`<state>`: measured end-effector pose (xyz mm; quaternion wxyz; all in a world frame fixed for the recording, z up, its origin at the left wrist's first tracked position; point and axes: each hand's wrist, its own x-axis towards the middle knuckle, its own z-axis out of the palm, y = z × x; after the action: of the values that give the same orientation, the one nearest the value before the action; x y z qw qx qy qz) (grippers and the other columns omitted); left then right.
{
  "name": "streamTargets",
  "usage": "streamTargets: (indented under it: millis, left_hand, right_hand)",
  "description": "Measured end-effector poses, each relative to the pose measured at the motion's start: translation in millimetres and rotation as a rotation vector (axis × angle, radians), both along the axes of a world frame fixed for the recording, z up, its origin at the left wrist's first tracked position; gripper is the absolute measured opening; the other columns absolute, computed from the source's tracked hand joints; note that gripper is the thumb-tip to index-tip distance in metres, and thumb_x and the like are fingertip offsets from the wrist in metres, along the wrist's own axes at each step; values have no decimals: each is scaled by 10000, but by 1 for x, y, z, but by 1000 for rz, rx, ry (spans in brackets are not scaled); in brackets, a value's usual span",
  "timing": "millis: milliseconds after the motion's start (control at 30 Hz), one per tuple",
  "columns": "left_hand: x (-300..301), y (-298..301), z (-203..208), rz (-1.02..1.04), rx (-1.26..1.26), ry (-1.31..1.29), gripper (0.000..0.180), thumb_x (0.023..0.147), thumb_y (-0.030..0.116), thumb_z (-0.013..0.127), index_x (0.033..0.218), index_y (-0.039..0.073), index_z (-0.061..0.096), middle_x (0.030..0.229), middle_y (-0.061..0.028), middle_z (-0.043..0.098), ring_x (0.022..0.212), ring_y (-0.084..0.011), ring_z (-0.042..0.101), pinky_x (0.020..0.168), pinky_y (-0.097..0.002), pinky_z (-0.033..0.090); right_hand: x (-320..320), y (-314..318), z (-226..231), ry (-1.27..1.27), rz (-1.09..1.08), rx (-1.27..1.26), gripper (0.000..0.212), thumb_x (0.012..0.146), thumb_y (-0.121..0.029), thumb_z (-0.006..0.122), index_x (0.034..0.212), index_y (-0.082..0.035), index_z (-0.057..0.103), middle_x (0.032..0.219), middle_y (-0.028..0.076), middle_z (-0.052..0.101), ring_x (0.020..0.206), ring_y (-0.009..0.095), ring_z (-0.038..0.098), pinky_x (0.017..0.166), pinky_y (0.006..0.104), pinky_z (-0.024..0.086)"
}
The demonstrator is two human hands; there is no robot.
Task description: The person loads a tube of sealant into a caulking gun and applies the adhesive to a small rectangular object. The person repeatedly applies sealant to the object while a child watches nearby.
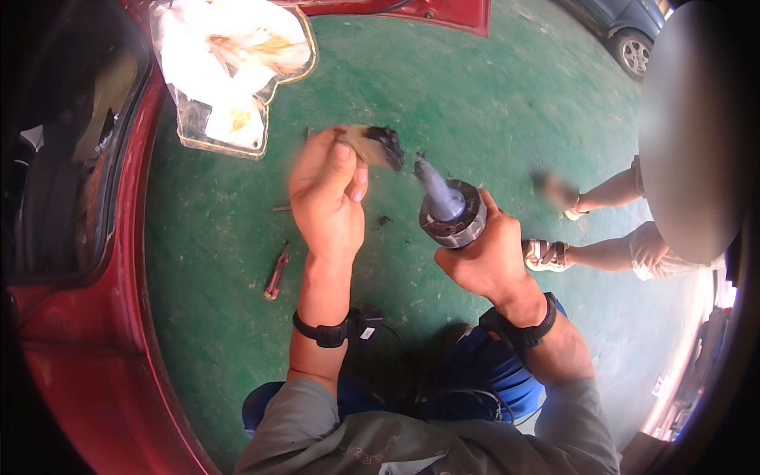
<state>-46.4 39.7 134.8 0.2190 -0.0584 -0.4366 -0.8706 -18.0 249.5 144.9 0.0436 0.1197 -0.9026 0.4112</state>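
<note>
My left hand (328,186) is raised over the floor, its fingers closed on a crumpled tan wipe (362,146), which looks like paper or cloth. A thick black smear coats the wipe's right end. My right hand (492,252) is wrapped around a caulking gun (455,223) with a black ring at its front; its body behind the ring is mostly hidden by the hand. The grey-blue nozzle (438,190) points up and left, with black residue at its tip. A small gap separates the nozzle tip from the smeared wipe.
A red car body (131,317) runs along the left. A clear plastic sheet (218,141) with white material hangs at upper left. On the green floor (380,71) lie a red-handled screwdriver (276,273) and black blobs (385,221). Another person's sandalled foot (546,255) is at right.
</note>
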Motion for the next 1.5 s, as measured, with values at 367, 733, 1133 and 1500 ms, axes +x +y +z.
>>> streamTargets:
  millis: [367,733,1133,1500]
  left_hand:
    - [0,-13,-3,172,-287,97,274,1049,214,674,1140,-44,686,850,5,611,698,-45,494,603,-196,371]
    - [0,-14,-8,225,-408,164,228,1059,179,661,1110,-42,685,891,-3,628,745,-63,516,666,-216,405]
    - [1,-27,10,610,-977,383,87,990,28,693,1056,-25,714,978,-120,725,837,-216,669,748,-313,538]
    - [-3,-29,-5,403,-748,265,143,1025,104,679,1084,-23,708,971,-95,725,805,-179,644,738,-260,503]
  right_hand:
    - [5,-4,8,-39,22,-7,517,652,-146,739,1143,-8,650,875,235,727,842,455,714,761,464,593]
    - [3,-5,9,-77,49,-33,521,659,-142,729,1152,0,638,873,245,727,850,470,708,766,482,592]
    - [3,1,13,-94,38,125,518,674,-155,724,1158,-9,611,855,259,716,820,482,697,758,516,579]
    - [7,4,21,-114,92,-11,593,660,-156,744,1239,-55,663,1011,196,742,927,435,715,819,466,591]
